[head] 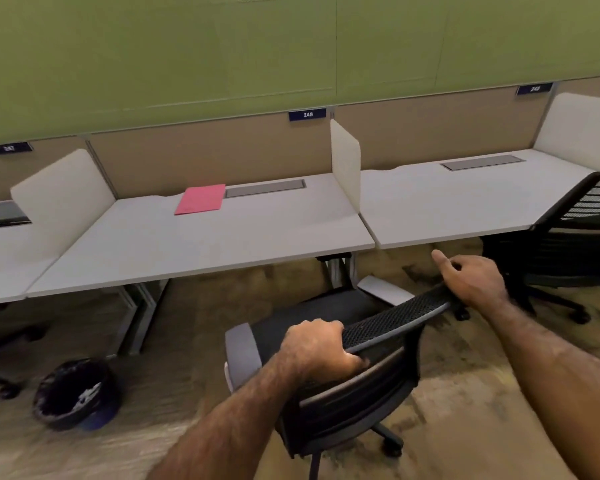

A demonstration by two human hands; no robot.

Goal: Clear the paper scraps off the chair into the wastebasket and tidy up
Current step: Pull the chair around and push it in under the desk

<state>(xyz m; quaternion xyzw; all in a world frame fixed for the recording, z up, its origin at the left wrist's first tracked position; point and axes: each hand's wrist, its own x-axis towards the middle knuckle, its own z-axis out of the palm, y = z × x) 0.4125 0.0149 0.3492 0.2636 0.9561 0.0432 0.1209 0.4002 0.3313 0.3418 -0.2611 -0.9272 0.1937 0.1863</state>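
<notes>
A black mesh-backed office chair [378, 344] stands in front of me, facing the desks, its dark seat showing no paper scraps that I can make out. My left hand [317, 348] grips the top edge of the backrest near its left end. My right hand [471, 278] holds the right end of the same edge, thumb raised. A black-lined wastebasket [75, 393] sits on the carpet at lower left, with pale scraps lying inside it.
A row of white desks [222, 237] with low dividers runs across the view. A pink folder [200, 199] lies on the middle desk. A second black chair [575, 237] stands at the right. Desk legs [340, 271] rise behind the chair.
</notes>
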